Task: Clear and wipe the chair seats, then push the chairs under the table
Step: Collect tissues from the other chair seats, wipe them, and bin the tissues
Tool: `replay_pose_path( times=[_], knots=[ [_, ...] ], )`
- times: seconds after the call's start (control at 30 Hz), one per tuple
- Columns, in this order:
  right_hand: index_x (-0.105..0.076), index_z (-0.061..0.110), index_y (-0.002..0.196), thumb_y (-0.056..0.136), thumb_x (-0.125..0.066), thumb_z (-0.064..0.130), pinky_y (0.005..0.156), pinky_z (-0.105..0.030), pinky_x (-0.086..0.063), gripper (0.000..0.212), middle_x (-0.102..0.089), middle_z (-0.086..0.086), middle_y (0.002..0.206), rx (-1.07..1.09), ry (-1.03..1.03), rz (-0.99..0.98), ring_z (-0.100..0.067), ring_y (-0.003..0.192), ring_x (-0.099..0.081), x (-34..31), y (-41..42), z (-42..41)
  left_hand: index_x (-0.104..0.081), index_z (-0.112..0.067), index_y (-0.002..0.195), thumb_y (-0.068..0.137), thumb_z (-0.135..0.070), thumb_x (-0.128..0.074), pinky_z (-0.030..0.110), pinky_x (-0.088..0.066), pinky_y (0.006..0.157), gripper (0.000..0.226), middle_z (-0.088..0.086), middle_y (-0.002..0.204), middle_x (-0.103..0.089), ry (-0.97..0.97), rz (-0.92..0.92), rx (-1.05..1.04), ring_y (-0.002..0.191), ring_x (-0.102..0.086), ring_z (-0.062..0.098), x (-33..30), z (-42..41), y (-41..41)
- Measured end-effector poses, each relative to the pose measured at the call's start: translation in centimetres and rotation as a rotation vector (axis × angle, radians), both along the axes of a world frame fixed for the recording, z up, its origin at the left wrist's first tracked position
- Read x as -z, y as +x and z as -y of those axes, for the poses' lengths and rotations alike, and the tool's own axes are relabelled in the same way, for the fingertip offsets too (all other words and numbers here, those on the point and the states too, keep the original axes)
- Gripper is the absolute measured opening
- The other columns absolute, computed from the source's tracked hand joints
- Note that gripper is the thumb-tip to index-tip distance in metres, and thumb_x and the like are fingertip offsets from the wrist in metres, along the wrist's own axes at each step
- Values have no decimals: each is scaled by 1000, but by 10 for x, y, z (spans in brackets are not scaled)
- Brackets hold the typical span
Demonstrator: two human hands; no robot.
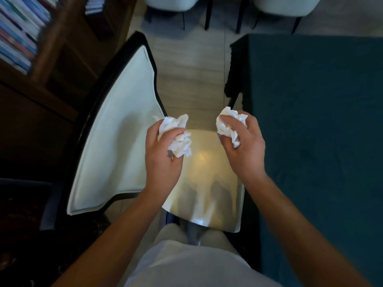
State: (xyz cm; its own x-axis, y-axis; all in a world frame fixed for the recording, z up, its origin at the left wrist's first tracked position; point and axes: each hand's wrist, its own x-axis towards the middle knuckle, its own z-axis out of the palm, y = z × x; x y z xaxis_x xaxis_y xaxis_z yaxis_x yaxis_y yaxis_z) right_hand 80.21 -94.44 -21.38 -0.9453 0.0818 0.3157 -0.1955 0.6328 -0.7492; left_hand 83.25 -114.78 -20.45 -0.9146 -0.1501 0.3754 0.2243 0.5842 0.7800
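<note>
The table, draped in a dark teal cloth, stood at the right. A wooden bookshelf stood at the left. The nearest chair, pale-cushioned with a black frame, was turned with its back toward the shelf; its seat lay directly below both hands, beside the table and not yet under it. Two further chairs showed at the top edge.

Risk, as judged: the seat appeared glossy, so loose, dry wads might skid over it rather than wipe it; a wad could also slip out and drop to the floor. Pushing the chair in at its present angle might catch the frame on the hanging cloth.

The left hand was curled tightly round a crumpled tissue. The right hand likewise clenched a second crumpled tissue. Both were held above the seat; contact could not be confirmed.
</note>
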Motion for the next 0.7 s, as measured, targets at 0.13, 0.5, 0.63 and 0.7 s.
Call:
replay_pose_path(
  times=[0.13, 0.5, 0.63, 0.7],
  knots=[
    [-63, 31, 134, 89, -75, 19, 98, -23, -50, 48, -52, 3, 142, 8, 9, -104, -11, 127, -54, -32, 8, 15, -72, -13, 120, 83, 6, -72, 31, -49, 106, 41, -5, 141, -44, 17, -56, 68, 135, -51, 21, -31, 18, -4],
    [-59, 37, 134, 89, -70, 25, 96, -8, -40, 47, -48, 11, 143, 39, 11, -266, -7, 127, -52, -111, 29, 69, -74, -10, 116, 79, 12, -75, 29, -44, 108, 43, 7, 138, -45, -90, -386, 147, 131, -51, 28, -131, 81, -1],
    [-60, 39, 132, 89, -65, 35, 96, -8, -43, 43, -47, 15, 142, 15, 0, -343, -2, 127, -50, -138, 30, 80, -73, -7, 115, 78, 14, -75, 25, -44, 107, 43, 12, 135, -47, -48, -450, 110, 128, -52, 27, -158, 90, 1],
    [-60, 39, 132, 90, -63, 37, 96, -12, -45, 42, -47, 14, 141, -5, 11, -372, 1, 125, -49, -148, 29, 82, -73, -7, 117, 78, 14, -74, 22, -44, 106, 44, 9, 136, -46, -34, -444, 94, 130, -50, 23, -162, 90, 4]
  ],
)
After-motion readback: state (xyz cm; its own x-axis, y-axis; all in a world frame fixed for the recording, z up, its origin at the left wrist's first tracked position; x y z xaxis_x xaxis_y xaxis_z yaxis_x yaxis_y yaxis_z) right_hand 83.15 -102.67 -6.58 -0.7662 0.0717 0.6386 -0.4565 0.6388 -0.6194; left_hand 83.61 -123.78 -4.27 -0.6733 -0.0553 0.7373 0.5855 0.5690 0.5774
